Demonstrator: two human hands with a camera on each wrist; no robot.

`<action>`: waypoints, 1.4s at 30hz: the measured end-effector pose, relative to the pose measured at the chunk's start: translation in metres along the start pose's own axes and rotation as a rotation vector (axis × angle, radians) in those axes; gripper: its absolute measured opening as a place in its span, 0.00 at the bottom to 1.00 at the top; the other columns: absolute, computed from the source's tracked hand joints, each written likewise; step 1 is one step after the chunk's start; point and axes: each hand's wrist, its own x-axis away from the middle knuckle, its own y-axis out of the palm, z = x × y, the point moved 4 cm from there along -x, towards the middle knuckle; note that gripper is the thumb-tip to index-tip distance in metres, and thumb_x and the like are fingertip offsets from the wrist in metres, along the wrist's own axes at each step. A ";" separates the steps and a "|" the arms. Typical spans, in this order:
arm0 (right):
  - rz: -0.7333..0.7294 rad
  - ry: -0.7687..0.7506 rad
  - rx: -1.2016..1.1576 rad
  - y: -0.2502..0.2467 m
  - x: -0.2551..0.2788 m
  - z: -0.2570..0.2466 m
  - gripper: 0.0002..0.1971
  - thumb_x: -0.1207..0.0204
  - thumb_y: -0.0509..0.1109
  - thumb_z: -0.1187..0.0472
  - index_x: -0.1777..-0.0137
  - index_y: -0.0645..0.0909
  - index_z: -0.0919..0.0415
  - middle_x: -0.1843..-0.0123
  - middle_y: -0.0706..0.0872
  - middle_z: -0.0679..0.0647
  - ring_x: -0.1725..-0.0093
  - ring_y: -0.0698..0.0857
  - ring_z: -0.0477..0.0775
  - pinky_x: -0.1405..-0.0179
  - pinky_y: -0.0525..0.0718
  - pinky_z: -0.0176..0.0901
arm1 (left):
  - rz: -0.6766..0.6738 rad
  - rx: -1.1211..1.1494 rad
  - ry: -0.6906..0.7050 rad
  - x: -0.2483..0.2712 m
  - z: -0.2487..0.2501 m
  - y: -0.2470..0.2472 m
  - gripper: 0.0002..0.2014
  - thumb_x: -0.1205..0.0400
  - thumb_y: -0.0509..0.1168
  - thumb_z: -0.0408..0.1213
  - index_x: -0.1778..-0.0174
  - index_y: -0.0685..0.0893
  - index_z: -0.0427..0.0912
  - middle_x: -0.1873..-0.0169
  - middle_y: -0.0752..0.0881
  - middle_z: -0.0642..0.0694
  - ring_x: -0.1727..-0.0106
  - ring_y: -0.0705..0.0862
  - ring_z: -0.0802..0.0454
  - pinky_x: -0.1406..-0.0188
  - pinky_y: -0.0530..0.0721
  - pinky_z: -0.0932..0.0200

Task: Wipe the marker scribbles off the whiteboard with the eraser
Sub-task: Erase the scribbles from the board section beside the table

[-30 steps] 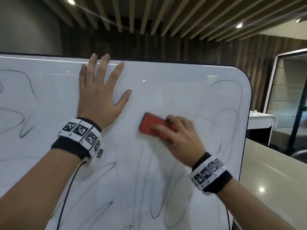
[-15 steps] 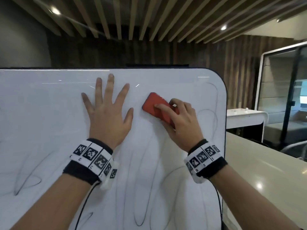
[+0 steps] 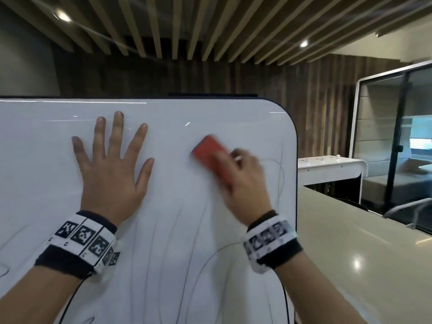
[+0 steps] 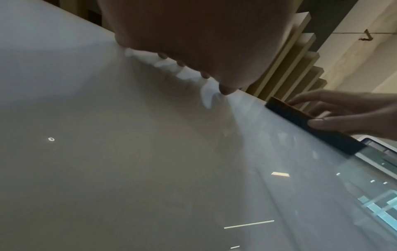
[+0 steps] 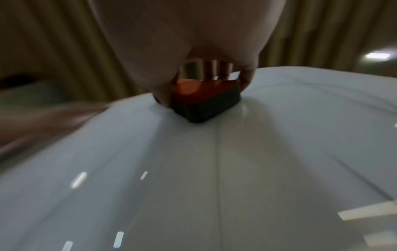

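Note:
A white whiteboard (image 3: 177, 202) fills the lower left of the head view. Thin black marker scribbles (image 3: 279, 174) run along its right edge and across its lower half. My right hand (image 3: 243, 181) grips a red eraser (image 3: 208, 150) with a dark felt pad (image 5: 206, 108) and presses it flat on the board near the upper right corner; it is blurred by motion. My left hand (image 3: 112, 164) lies flat on the board to the left, fingers spread. In the left wrist view the eraser (image 4: 311, 125) shows edge-on under the right hand's fingers (image 4: 335, 124).
A beige counter (image 3: 364, 265) runs along the right of the board. Behind it stand a white table (image 3: 332, 167) and a glass-walled booth (image 3: 397, 141). A thin black cable (image 3: 70, 305) hangs from my left wrist band. Dark wooden slats cover the wall and ceiling.
My right hand has swept the eraser up and to the right toward the board's upper right corner, and faint strokes there are gone. The left hand stays flat on the board.

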 end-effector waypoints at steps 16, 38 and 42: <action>0.336 0.598 -0.166 -0.031 0.008 0.077 0.27 0.22 0.70 0.53 0.22 0.76 0.53 0.34 0.78 0.67 0.36 0.78 0.68 0.38 0.70 0.47 | 0.039 -0.011 -0.004 0.003 -0.003 0.000 0.31 0.10 0.49 0.58 0.09 0.56 0.56 0.09 0.49 0.44 0.09 0.48 0.36 0.15 0.47 0.21; -0.051 0.030 -0.018 0.029 0.090 -0.036 0.22 0.21 0.73 0.58 0.27 0.82 0.48 0.32 0.79 0.62 0.38 0.78 0.67 0.37 0.77 0.61 | -0.069 0.013 -0.018 0.028 0.003 0.003 0.35 0.11 0.55 0.57 0.09 0.51 0.55 0.09 0.46 0.42 0.09 0.46 0.37 0.14 0.49 0.24; 0.375 0.688 -0.100 -0.020 0.070 0.072 0.28 0.25 0.71 0.56 0.23 0.79 0.54 0.36 0.79 0.70 0.39 0.80 0.72 0.35 0.75 0.55 | -0.040 0.018 0.001 0.032 0.002 -0.001 0.34 0.11 0.55 0.56 0.09 0.54 0.54 0.09 0.48 0.41 0.09 0.48 0.36 0.14 0.50 0.23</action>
